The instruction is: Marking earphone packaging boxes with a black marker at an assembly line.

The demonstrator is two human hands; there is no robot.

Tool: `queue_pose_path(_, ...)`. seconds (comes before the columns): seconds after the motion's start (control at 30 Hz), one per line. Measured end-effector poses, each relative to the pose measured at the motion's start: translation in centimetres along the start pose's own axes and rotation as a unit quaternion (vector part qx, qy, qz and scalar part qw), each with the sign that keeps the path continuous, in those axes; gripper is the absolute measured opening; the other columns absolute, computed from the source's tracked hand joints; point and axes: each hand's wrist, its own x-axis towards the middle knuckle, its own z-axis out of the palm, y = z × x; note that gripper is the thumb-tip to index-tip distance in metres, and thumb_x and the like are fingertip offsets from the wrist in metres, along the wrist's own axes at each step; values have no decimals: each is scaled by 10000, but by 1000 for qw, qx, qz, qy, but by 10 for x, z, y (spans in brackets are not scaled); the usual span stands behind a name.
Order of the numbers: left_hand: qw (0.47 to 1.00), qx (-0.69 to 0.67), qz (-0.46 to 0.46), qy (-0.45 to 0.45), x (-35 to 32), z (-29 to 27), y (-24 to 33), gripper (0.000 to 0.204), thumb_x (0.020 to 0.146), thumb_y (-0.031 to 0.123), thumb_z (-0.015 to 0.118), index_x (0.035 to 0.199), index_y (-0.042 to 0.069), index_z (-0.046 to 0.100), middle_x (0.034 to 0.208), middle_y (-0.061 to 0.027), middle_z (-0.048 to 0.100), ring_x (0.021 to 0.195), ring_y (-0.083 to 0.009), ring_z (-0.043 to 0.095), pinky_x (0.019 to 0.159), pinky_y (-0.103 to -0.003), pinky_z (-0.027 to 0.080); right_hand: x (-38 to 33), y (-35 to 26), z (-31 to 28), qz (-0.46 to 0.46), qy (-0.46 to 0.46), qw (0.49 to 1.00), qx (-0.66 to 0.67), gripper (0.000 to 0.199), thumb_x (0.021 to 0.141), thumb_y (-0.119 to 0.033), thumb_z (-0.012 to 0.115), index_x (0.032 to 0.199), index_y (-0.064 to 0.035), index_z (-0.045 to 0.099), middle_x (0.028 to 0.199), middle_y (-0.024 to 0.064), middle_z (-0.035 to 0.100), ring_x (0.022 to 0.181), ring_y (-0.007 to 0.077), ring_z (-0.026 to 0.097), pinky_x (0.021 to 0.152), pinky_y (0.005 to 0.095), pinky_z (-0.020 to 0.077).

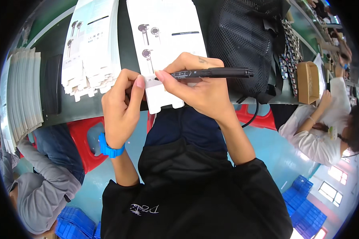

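In front of me lies a flat, unfolded white printed carton (173, 47) with pictures of round-headed devices, probably atop others like it. My left hand (121, 99), with a blue wristband, is closed at its left edge, thumb and forefinger together by the carton's near part; the other fingers are curled out of sight. My right hand (205, 89) grips a black marker pen (227, 72). The pen points left, its tip at the carton close to my left thumb. My right fingers partly cover the carton's lower print.
A stack of similar flat cartons (93, 44) lies to the left, with another fanned stack (26, 91) farther left. A black mesh bag (243, 44) stands at right, before small metallic parts (289, 55) and a cardboard box (308, 81). People sit on both sides.
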Motion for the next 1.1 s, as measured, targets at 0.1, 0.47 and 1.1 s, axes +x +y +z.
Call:
queue_pose_path(0.1,1000,5,8,2,2,1,-1,188,1062,157,585,943,13,606,650,-36,609,581,-66,543,547,-247,402,0,1,1,-2,10,1000,10,176,873,-132,797,788,-32,680,646,33,629,551,87,566,515,233,432)
queue_pose_path(0.47,1000,8,18,9,2,2,-5,194,1063,167,588,942,17,607,637,-29,603,570,-52,517,532,-241,374,4,-1,-4,-22,-30,998,-47,107,869,-48,797,847,31,728,695,33,679,610,50,612,544,203,481)
queue_pose_path(1.1,1000,9,4,16,6,0,-2,228,1060,169,607,896,14,577,624,-3,529,566,-42,454,517,-257,339,3,-4,-2,8,-21,1000,-17,120,904,-67,788,888,27,715,695,17,674,620,36,585,563,204,466)
